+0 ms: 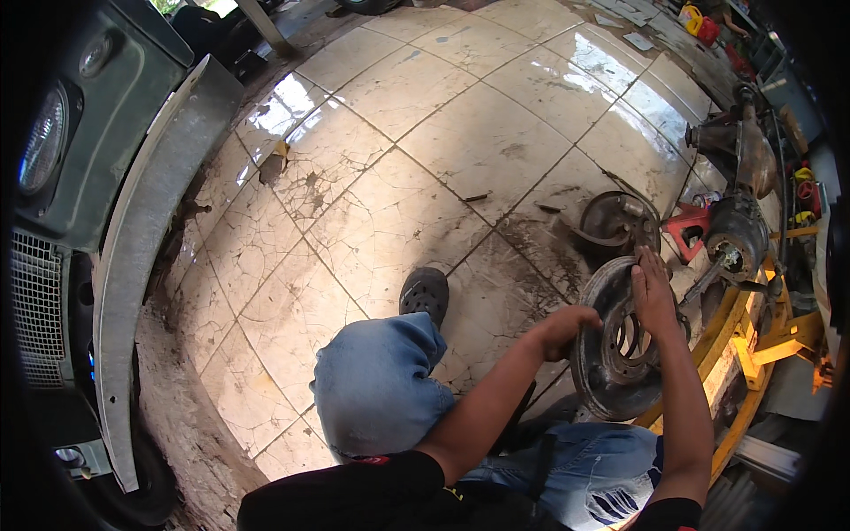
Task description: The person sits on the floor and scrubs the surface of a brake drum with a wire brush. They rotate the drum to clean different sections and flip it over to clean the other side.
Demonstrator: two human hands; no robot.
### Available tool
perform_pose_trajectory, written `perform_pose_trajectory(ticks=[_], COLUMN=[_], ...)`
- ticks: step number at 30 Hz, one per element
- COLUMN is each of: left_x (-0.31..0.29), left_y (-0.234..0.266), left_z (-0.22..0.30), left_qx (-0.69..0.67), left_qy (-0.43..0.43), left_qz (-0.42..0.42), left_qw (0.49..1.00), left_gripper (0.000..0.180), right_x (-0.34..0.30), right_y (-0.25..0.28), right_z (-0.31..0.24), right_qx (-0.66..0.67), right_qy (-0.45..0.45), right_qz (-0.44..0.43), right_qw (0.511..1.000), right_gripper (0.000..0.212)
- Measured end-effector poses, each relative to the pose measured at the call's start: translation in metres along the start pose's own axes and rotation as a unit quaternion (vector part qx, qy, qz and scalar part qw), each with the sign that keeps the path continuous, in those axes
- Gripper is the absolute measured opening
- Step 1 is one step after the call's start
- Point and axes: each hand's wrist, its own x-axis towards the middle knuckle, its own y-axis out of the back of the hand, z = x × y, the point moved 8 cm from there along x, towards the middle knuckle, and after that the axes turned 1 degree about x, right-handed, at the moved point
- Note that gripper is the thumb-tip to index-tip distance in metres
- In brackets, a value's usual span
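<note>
A round black metal brake backing plate (611,385) stands tilted up in front of my right knee, its large centre hole ringed by smaller holes. My left hand (569,331) is closed on its left rim, the fingers going out of sight behind the edge. Stretched-out fingers of my right hand (651,292) lie flat against the plate's upper right part. Just beyond, a second round brake assembly (611,221) rests on the tiled floor, partly hidden by the plate.
A greasy axle housing (739,230) lies along the right, with a red stand (686,232) beside it. A yellow metal frame (753,350) is at my right. At far left is a vehicle front with a grey bumper (146,230). Small dark pieces (478,196) lie on the cracked tiles.
</note>
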Motion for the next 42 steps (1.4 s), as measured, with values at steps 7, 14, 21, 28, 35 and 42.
perform_pose_trajectory(ticks=[7,14,21,28,35,42], left_x=[-0.018,-0.015,-0.029,-0.017,-0.018,-0.016], left_y=[-0.025,0.005,0.001,0.009,0.009,0.013], left_z=[0.001,0.004,0.025,0.018,0.021,0.016], left_qx=[-0.108,-0.036,-0.006,0.001,-0.027,-0.027], left_qy=[-0.105,-0.084,-0.067,-0.076,-0.075,-0.089], left_qz=[-0.113,-0.043,-0.04,-0.027,-0.024,-0.047], left_qw=[0.982,0.995,0.997,0.997,0.997,0.995], left_gripper=[0.037,0.036,0.032,0.032,0.031,0.025], right_x=[-0.001,0.002,0.002,0.01,0.013,0.0], right_y=[0.007,0.002,0.009,0.01,-0.003,-0.012], right_z=[-0.007,-0.022,-0.007,-0.001,0.01,-0.088], right_qx=[0.009,0.02,-0.012,-0.016,0.049,0.047], right_qy=[0.008,0.027,0.004,-0.073,-0.017,0.147], right_qz=[-0.005,0.001,0.022,-0.016,0.035,-0.029], right_qw=[1.0,0.999,1.0,0.997,0.998,0.988], right_gripper=[0.048,0.049,0.053,0.049,0.043,0.044])
